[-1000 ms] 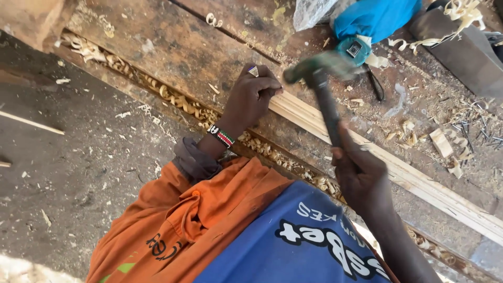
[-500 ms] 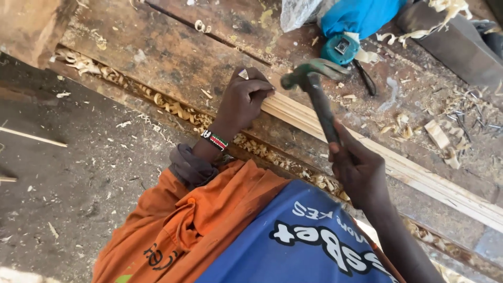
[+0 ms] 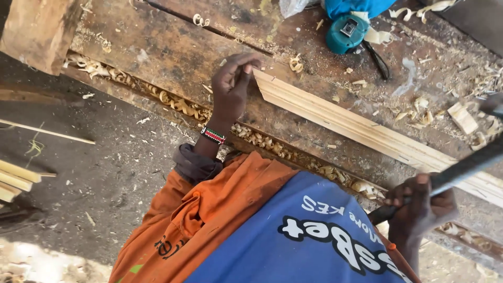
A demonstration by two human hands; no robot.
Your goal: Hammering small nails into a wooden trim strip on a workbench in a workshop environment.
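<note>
My left hand (image 3: pixel 231 86), with a beaded band at the wrist, rests on the workbench (image 3: pixel 173 52) at the cut end of a long pale wooden moulding strip (image 3: pixel 361 132). Its fingertips are pinched together against that end; whether something small sits between them is too small to tell. My right hand (image 3: pixel 419 207) is low at the right, by my blue shirt, and grips the dark handle of a hammer (image 3: pixel 461 166). The handle runs up and right to the frame edge, and the head is not clearly seen.
A teal tape measure (image 3: pixel 346 34) and a blue cloth (image 3: pixel 356 6) lie at the back of the bench. Wood shavings (image 3: pixel 178 104) fill a groove along its front edge. A small wood offcut (image 3: pixel 463 116) lies right; pale sticks (image 3: pixel 15 178) lie on the dirt floor, left.
My right hand has swung the hammer away from the strip's end, down and to the right. My left hand has loosened from a fist to pinched fingertips at the end.
</note>
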